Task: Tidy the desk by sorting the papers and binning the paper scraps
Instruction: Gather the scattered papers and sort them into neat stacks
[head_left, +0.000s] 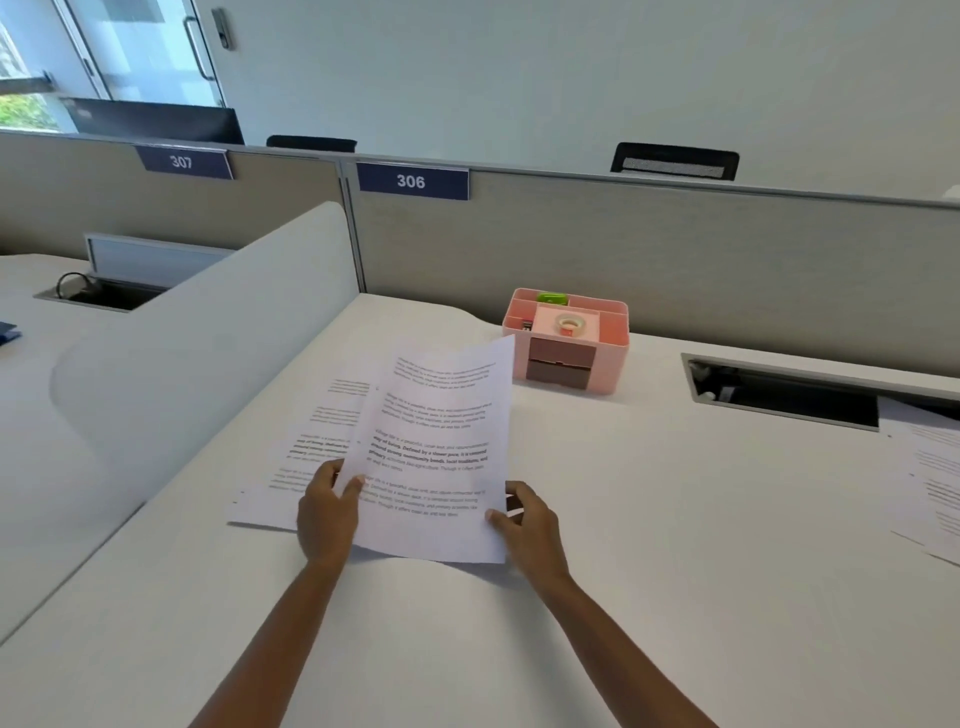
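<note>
Sheet of printed text (436, 457): my left hand (327, 514) pinches its left edge, my right hand (530, 525) its right edge.

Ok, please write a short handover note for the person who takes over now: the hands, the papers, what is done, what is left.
The left hand grips the sheet at its lower left edge; the right hand grips its lower right edge.
A second sheet lies on the desk, partly under it. More papers lie at the desk's right edge.
Done: one sheet is in hand.
Left: stack all papers together. No scraps and no bin are in view; look for them.
</note>
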